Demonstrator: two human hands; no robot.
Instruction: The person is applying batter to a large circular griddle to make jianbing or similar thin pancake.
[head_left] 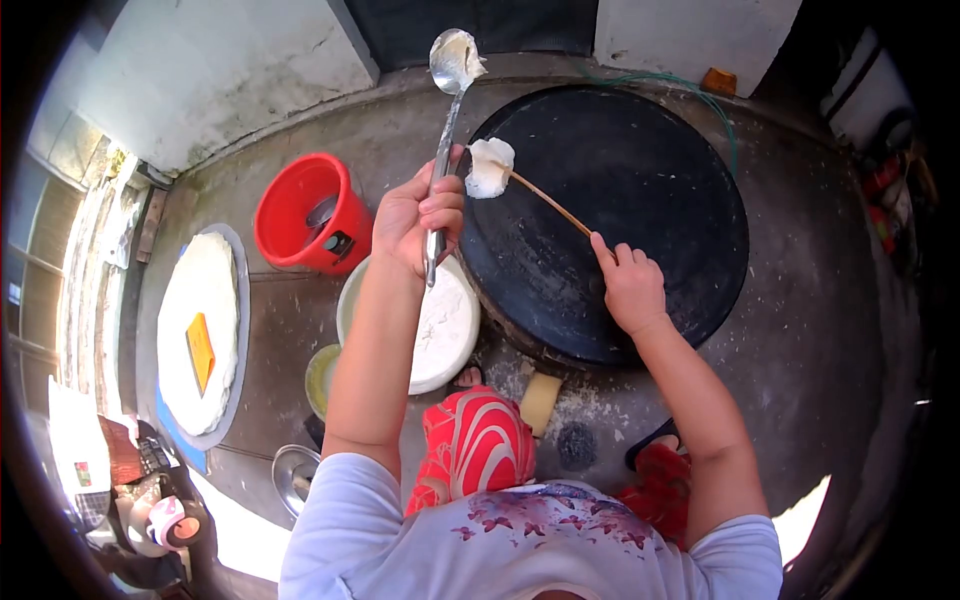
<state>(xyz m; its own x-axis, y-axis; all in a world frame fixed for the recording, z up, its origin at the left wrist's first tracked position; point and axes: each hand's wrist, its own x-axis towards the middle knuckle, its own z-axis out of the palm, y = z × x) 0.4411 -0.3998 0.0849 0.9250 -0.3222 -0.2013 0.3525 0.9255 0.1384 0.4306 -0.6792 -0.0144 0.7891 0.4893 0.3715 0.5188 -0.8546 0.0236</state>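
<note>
My left hand [420, 215] is closed round the handle of a metal ladle [450, 95], held upright with white batter stuck in its bowl. In my right hand [634, 285] is a thin wooden stick [552, 203], gripped near its lower end. A white, batter-coated piece [490, 167] sits at the stick's far end, close beside my left hand. Both hands are over or beside a large round black griddle [620, 220]. Below my left forearm stands a white tub [445, 330] of pale batter, partly hidden by the arm.
A red bucket [300, 215] stands left of the tub, near a yellowish bowl [322, 380]. Further left lies a pale round stack [190, 340] with an orange scraper [200, 353] on it. A metal lid [292, 478] and a yellow block [541, 402] are on the floor.
</note>
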